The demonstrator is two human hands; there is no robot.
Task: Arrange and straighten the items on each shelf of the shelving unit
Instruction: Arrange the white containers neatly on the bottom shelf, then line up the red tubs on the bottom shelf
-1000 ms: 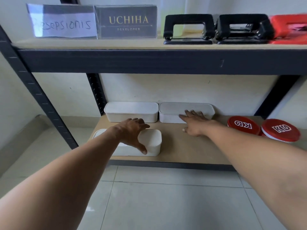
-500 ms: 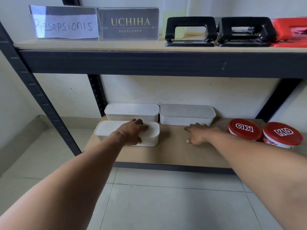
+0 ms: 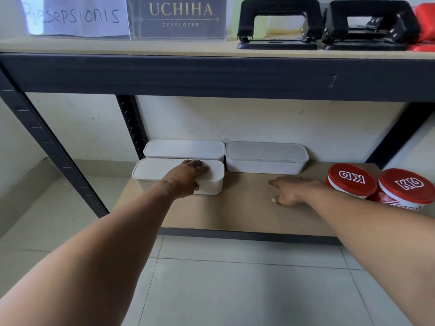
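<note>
White plastic sits under the left hand (image 3: 188, 177), whose fingers curl over the lid of the front box (image 3: 155, 171) and grip it, apparently to square it against the box behind (image 3: 184, 149); the two look to be touching. The right hand (image 3: 288, 190) holds nothing, fingers loosely spread on the bare lower shelf (image 3: 247, 215), probably as a brace. A third box (image 3: 266, 155) sits beside the back one by the wall. Two red-lidded tubs (image 3: 350, 180) crowd the right end, one overlapping the other, likely still needing straightening. Above, two signs (image 3: 179, 15) and hole punches (image 3: 279, 22) line the upper shelf (image 3: 117, 47).
</note>
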